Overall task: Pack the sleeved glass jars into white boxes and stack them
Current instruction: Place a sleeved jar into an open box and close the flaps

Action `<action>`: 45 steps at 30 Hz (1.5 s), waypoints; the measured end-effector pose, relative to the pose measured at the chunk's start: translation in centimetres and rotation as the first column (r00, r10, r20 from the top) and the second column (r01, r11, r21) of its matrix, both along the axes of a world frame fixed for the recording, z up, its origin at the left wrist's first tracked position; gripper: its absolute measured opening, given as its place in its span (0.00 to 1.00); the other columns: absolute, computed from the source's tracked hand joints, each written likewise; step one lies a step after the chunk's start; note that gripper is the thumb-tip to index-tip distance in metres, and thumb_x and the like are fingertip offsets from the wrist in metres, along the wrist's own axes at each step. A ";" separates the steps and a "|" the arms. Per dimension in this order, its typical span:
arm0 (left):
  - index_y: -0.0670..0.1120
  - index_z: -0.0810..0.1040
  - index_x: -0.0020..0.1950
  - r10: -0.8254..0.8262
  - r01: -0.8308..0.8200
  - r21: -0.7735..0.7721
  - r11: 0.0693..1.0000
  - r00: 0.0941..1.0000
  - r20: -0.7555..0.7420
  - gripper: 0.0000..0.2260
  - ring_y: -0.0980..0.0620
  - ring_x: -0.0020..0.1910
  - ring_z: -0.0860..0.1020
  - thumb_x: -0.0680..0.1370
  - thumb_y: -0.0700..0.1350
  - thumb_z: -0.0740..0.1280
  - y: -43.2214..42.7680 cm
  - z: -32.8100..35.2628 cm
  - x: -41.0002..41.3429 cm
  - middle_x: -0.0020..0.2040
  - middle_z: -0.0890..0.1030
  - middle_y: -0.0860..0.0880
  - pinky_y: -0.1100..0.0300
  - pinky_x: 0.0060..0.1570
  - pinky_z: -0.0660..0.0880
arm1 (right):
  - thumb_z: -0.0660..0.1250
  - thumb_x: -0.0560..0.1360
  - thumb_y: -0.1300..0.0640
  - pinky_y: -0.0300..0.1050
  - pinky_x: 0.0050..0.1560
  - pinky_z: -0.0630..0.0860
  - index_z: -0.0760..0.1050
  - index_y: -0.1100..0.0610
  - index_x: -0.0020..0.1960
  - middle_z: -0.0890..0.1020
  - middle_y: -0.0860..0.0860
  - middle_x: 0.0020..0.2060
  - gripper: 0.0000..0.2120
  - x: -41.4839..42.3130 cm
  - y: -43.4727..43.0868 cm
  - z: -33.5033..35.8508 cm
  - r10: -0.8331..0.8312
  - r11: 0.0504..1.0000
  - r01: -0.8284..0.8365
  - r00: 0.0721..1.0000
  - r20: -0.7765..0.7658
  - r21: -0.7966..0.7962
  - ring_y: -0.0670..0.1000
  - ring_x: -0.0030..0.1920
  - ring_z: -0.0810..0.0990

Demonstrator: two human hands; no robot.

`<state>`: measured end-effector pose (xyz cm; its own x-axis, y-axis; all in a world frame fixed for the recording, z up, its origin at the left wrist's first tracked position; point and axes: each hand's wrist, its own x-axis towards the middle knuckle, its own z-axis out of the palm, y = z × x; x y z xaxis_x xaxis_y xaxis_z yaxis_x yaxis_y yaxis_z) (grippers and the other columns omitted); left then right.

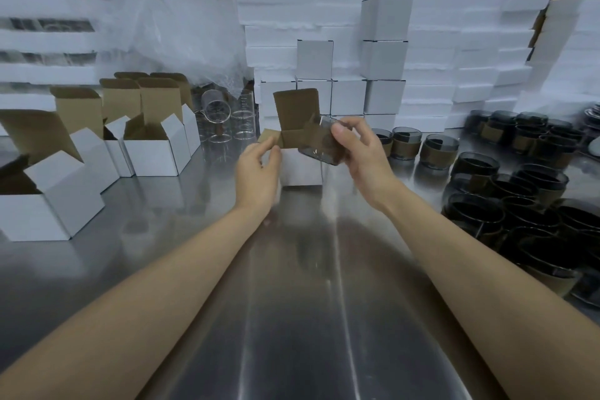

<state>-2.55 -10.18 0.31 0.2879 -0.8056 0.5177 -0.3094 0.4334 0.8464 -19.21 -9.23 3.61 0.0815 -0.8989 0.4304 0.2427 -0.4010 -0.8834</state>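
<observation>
One white box (300, 169) stands open on the metal table (292, 302) with its brown lid upright. The left hand (258, 169) pinches the box's left side flap between thumb and fingers. The right hand (360, 153) has its fingers curled around one tinted jar (316, 146) in a brown sleeve, held tilted at the box's mouth; how far in it sits is unclear. Behind, at least seven closed boxes (384, 60) are stacked in stepped columns. On the left stand about five open boxes (156, 154), their insides in shadow. A row of three sleeved jars (406, 143) stands behind the right hand, and a heap of jars (506, 204) too dense to count lies at the right. Several clear glasses (220, 120) stand beside the open boxes, below plastic wrap (181, 19), and foam slabs (454, 42) are piled at the back.
</observation>
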 end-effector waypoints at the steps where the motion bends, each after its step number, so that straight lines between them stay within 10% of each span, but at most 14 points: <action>1: 0.41 0.78 0.64 0.019 -0.018 -0.044 0.999 1.000 0.011 0.13 0.54 0.44 0.75 0.80 0.39 0.63 0.1 0.1 0.0 0.48 0.76 0.52 0.64 0.49 0.71 | 0.72 0.68 0.50 0.33 0.35 0.69 0.71 0.51 0.45 0.81 0.42 0.34 0.12 0.2 0.1 0.3 -0.031 0.998 0.030 0.999 -0.030 -0.056 0.40 0.34 0.76; 7: 0.42 0.83 0.56 0.025 -0.006 -0.186 0.982 0.995 0.098 0.10 0.55 0.38 0.71 0.77 0.36 0.68 0.9 0.3 -0.7 0.40 0.71 0.52 0.68 0.40 0.69 | 0.75 0.70 0.54 0.32 0.38 0.69 0.70 0.50 0.39 0.81 0.54 0.47 0.13 0.9 0.6 0.7 -0.318 0.931 0.249 0.913 -0.256 -0.267 0.47 0.39 0.74; 13: 0.44 0.85 0.49 0.031 -0.003 -0.227 0.974 0.993 0.118 0.08 0.52 0.39 0.74 0.74 0.35 0.69 1.1 0.3 -0.7 0.38 0.74 0.54 0.61 0.41 0.72 | 0.75 0.70 0.53 0.29 0.50 0.67 0.73 0.55 0.42 0.73 0.45 0.54 0.11 1.0 0.3 0.9 -0.523 0.825 0.338 0.759 -0.387 -0.453 0.46 0.56 0.76; 19: 0.49 0.85 0.44 0.024 -0.002 -0.235 0.972 0.995 0.093 0.08 0.59 0.36 0.74 0.72 0.37 0.70 1.1 0.1 -0.6 0.36 0.75 0.56 0.67 0.39 0.70 | 0.74 0.71 0.55 0.30 0.51 0.69 0.74 0.56 0.43 0.75 0.45 0.47 0.09 1.0 0.4 0.6 -0.517 0.849 0.373 0.732 -0.443 -0.374 0.50 0.53 0.78; 23: 0.47 0.85 0.45 0.004 0.025 -0.218 0.976 0.991 0.131 0.07 0.58 0.37 0.74 0.73 0.37 0.70 1.2 0.1 -0.7 0.36 0.75 0.53 0.63 0.40 0.72 | 0.73 0.72 0.52 0.54 0.67 0.64 0.74 0.51 0.43 0.79 0.48 0.58 0.08 1.1 0.3 0.1 -0.512 0.859 0.390 0.618 -0.597 -0.332 0.48 0.59 0.74; 32: 0.46 0.84 0.45 -0.044 0.070 -0.195 0.978 0.990 0.132 0.08 0.59 0.37 0.74 0.73 0.34 0.68 1.5 0.3 -0.8 0.37 0.77 0.52 0.63 0.40 0.71 | 0.64 0.78 0.55 0.45 0.68 0.53 0.72 0.55 0.63 0.63 0.51 0.74 0.14 1.5 -0.1 -1.9 -0.497 0.867 0.321 0.497 -0.711 -0.382 0.51 0.74 0.58; 38: 0.48 0.69 0.56 -0.058 0.048 -0.118 0.992 0.995 -0.081 0.10 0.43 0.42 0.76 0.79 0.36 0.60 0.6 0.2 -0.4 0.41 0.76 0.37 0.63 0.44 0.71 | 0.60 0.80 0.59 0.45 0.73 0.55 0.53 0.57 0.76 0.56 0.52 0.75 0.27 0.7 -0.1 -2.9 -0.562 0.827 0.518 0.773 -0.295 -0.218 0.49 0.74 0.57; 41: 0.45 0.71 0.63 -0.122 0.125 0.037 0.992 0.990 -0.074 0.12 0.53 0.52 0.76 0.80 0.39 0.60 -0.2 -0.1 -0.2 0.51 0.77 0.51 0.72 0.48 0.70 | 0.59 0.81 0.58 0.35 0.64 0.60 0.50 0.54 0.78 0.65 0.51 0.73 0.29 0.1 -0.6 -3.2 -0.316 0.937 0.347 0.898 -0.306 0.050 0.46 0.71 0.64; 45: 0.50 0.76 0.61 -0.292 0.292 0.027 0.956 0.956 0.002 0.13 0.71 0.50 0.74 0.81 0.39 0.58 -0.1 -0.2 -0.4 0.55 0.78 0.55 0.77 0.50 0.68 | 0.66 0.77 0.62 0.39 0.65 0.66 0.58 0.54 0.75 0.73 0.46 0.62 0.30 0.3 -0.7 -3.4 -0.355 0.932 0.358 0.859 -0.369 -0.064 0.43 0.65 0.70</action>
